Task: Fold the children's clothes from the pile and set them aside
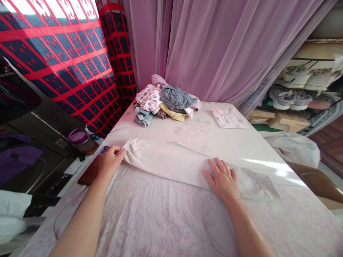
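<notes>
A pair of pale pink ribbed pants (166, 160) lies lengthwise across the table, one leg laid over the other. At its gathered waistband end, my left hand (111, 160) pinches the edge between thumb and fingers. My right hand (223, 180) rests flat on the legs, fingers spread, short of the cuffs. Just behind my left hand, a phone in a brown case (88, 171) lies partly covered by the wrist.
Beyond the pants sits a heap of clothes (174, 98), with a folded printed shirt (229, 117) to its right. A purple-lidded jar (81, 139) stands off the left edge. Shoes (291, 98) and cardboard boxes (289, 120) fill a rack at right. Purple curtains (209, 50) hang behind the table (166, 221).
</notes>
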{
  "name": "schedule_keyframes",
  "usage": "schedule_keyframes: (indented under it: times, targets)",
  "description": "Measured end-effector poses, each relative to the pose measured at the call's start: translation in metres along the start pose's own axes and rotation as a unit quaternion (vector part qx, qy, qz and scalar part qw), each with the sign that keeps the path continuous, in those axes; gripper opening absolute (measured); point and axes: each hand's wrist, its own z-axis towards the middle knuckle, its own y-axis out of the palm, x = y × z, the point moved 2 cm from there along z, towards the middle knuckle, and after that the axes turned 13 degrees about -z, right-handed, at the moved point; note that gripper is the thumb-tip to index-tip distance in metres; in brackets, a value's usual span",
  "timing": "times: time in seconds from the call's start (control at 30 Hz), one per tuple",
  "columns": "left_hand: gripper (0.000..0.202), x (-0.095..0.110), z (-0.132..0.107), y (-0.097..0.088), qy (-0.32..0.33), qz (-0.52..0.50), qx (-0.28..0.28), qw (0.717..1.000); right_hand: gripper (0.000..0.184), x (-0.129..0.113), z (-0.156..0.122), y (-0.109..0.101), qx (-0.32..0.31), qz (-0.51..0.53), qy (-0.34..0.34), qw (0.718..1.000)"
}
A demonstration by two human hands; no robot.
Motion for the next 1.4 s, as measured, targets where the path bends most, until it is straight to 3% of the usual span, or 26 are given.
schedule_keyframes:
  times: [0.17,0.47,0.57,0.63,0.7,0.77,0.83,0.93,1.03,1.2,1.3,1.4]
  targets:
    - [0.031,-0.004,0.000,0.000,-0.002,0.022,-0.019,1.000,0.057,-0.001,-0.002,-0.008,0.000,-0.005,-0.002,1.000]
    - [0.037,-0.010,0.002,0.005,-0.004,0.037,-0.042,0.998,0.056,0.000,-0.002,-0.003,0.010,-0.008,-0.003,1.000]
    - [0.033,-0.006,-0.002,0.006,0.066,0.034,0.017,0.997,0.056,0.000,-0.002,-0.003,0.016,-0.008,-0.001,1.000]
    - [0.031,0.001,-0.008,0.008,0.164,0.019,0.080,0.983,0.055,-0.001,-0.002,-0.002,0.021,-0.010,0.001,1.000]
    - [0.026,0.009,-0.016,0.015,0.274,-0.007,0.098,0.957,0.055,-0.001,-0.001,-0.001,0.027,-0.011,0.005,1.000]
    - [0.019,0.016,-0.023,0.024,0.355,-0.023,0.061,0.933,0.055,0.000,0.000,0.002,0.028,-0.009,0.005,1.000]
    - [0.015,0.020,-0.028,0.033,0.390,-0.011,0.009,0.921,0.056,0.001,0.001,0.006,0.024,-0.005,0.002,1.000]
    - [0.012,0.017,-0.029,0.039,0.385,0.020,-0.035,0.922,0.056,0.004,0.002,0.012,0.022,-0.003,0.002,1.000]
    - [0.010,0.012,-0.026,0.040,0.374,0.020,-0.042,0.926,0.055,0.005,0.003,0.011,0.022,0.005,0.000,1.000]
    - [0.009,0.011,-0.024,0.042,0.391,-0.012,-0.017,0.920,0.045,-0.013,0.017,-0.021,0.062,0.044,-0.033,0.997]
    - [0.010,0.011,-0.025,0.045,0.400,-0.021,-0.012,0.916,0.039,-0.043,0.041,-0.050,0.098,0.094,-0.093,0.986]
    - [0.009,0.009,-0.024,0.047,0.408,-0.017,-0.017,0.913,0.039,-0.076,0.071,-0.065,0.062,0.142,-0.120,0.980]
